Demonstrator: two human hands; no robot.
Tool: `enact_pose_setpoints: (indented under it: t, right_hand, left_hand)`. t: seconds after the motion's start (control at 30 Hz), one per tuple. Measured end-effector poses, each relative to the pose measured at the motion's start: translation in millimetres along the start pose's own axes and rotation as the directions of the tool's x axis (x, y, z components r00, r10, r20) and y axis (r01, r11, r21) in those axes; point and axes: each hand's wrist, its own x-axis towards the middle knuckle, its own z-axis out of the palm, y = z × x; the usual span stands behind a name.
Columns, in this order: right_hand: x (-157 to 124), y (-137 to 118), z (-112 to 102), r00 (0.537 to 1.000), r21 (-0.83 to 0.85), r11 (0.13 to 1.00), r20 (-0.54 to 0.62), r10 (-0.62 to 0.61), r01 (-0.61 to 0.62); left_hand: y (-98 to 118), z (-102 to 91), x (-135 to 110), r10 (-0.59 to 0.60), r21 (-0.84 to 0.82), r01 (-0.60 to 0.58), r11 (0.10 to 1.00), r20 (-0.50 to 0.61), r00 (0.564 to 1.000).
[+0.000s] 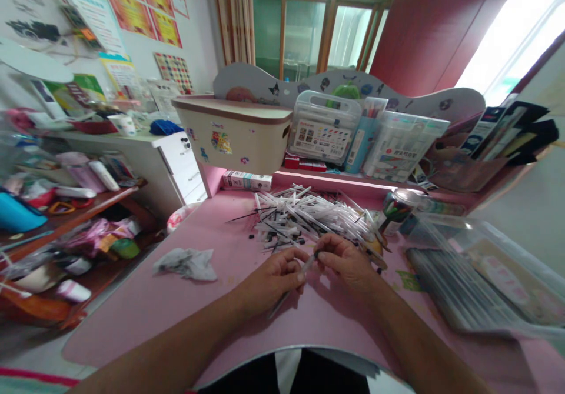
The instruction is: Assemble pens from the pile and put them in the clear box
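My left hand (277, 273) is closed around a slim translucent pen barrel (279, 306), which slants from lower left up to the right. At its upper end my right hand (346, 263) pinches a small black cap-like piece (316, 254), touching the barrel or very near it. Both hands are just above the pink desk (176, 317). Behind them lies a heap of white pen tubes (313, 211) mixed with thin black rods and small black pieces. On the right, a clear plastic box (468, 323) holds a row of dark, slim pens.
A crumpled tissue (188, 263) lies on the left of the desk. A can (399, 206) stands right of the heap. Along the back shelf are a cream bin (238, 135), a clear marker case (324, 126) and a pen holder (463, 167). Cluttered shelves (88, 206) stand at left.
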Motion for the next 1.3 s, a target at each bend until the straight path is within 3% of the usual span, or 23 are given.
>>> enact_pose_setpoints:
  t: [0.33,0.53,0.7,0.9,0.97,1.07,1.13,1.2,1.3]
  right_hand:
    - [1,1,0,1.000,-0.017,1.000,0.002,0.006,-0.006]
    - [5,2,-10,0.995,-0.210,0.973,0.043,-0.087,0.094]
    - [5,-1,-16,0.983,-0.469,0.864,0.105,-0.153,0.185]
    - [7,-4,-15,0.951,-0.701,0.644,0.183,-0.250,0.305]
    - [7,-3,-15,0.960,-0.671,0.687,0.163,-0.228,0.277]
    - [4,-2,-15,0.984,-0.478,0.862,0.120,-0.130,0.172]
    - [2,-2,-15,0.990,-0.382,0.918,0.119,-0.070,0.111]
    - [1,-3,-15,0.989,-0.411,0.904,0.131,-0.074,0.122]
    - [4,-6,-15,0.970,-0.589,0.771,0.152,-0.187,0.241]
  left_hand:
    - [-6,-6.8,3,0.021,0.098,-0.020,0.995,-0.003,1.000]
    - [-4,-3.6,1,0.028,0.086,-0.024,0.996,-0.039,0.999]
    - [-3,-4.4,1,0.031,0.124,-0.029,0.992,-0.016,0.999]
    - [-5,-7.9,3,0.011,0.151,-0.020,0.988,0.060,0.998]
    - [-5,-7.2,3,0.024,0.126,-0.031,0.992,0.057,0.998]
    - [-3,-6.1,2,0.027,0.110,-0.030,0.993,0.033,0.999]
    - [-1,-6.0,2,0.025,0.143,-0.028,0.989,0.024,0.999]
    - [1,-6.1,2,0.019,0.183,-0.023,0.983,0.025,1.000]
    - [2,-5.8,2,-0.003,0.195,-0.002,0.981,0.027,1.000]
